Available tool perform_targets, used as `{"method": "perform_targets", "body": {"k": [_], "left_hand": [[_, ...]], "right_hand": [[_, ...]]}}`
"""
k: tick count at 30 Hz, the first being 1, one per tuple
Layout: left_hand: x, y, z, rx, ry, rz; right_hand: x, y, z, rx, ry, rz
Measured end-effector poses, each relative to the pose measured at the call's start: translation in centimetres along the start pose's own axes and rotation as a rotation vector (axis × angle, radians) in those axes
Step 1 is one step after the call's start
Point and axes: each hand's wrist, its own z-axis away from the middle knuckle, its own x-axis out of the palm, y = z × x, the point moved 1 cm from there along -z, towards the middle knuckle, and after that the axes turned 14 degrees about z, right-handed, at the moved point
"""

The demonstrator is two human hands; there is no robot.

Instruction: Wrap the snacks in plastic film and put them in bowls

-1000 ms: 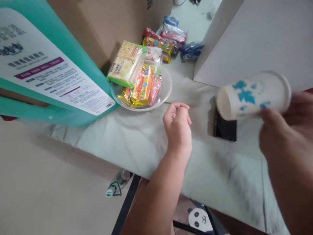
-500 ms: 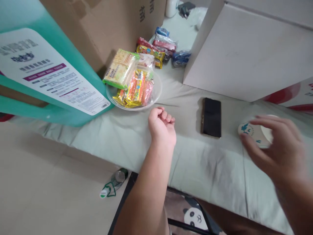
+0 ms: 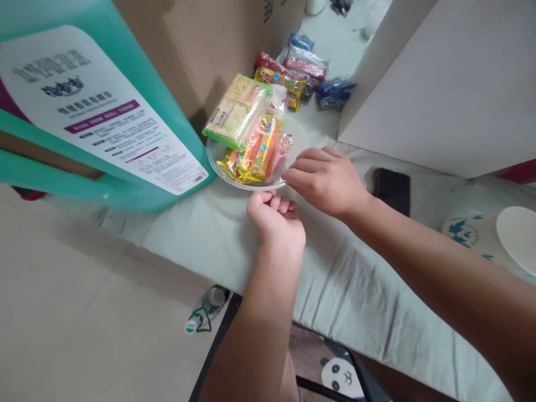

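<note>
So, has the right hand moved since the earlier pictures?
Yes: the right hand went leftward past the phone, from the cup to beside the bowl.

We logged the place as a home, room type undetermined. We based this on a pale green, wrinkled cloth cover (image 3: 201, 223) over a raised surface, a clear, round plastic bowl (image 3: 298, 137) of brightly wrapped snacks (image 3: 259, 148), and a black, rectangular smartphone (image 3: 392, 190) lying nearby. We also noted brown, panda-printed fabric (image 3: 341, 375) below and a smooth, beige floor (image 3: 92, 290).
</note>
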Motion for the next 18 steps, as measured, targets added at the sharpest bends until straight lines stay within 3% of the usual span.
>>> {"method": "perform_targets", "body": {"k": [5,10,15,18], "left_hand": [[-0.6,-0.5,0.8,-0.075,0.022,0.015],[-0.3,0.5,1.6,0.057,-0.06,0.019],[0.2,1.9,1.4,0.167,-0.11,0.037],[0.2,1.5,1.4,0.159,-0.125,0.037]], "right_hand": [[-1.0,0.3,2.2,0.004,0.106,-0.022],[-4.2,1.4,5.4,0.144,0.155,-0.168],[-8.4,2.7,9.0,0.551,-0.004,-0.695],[-8.9,3.4,10.1,0.819,-0.02,-1.05]]}}
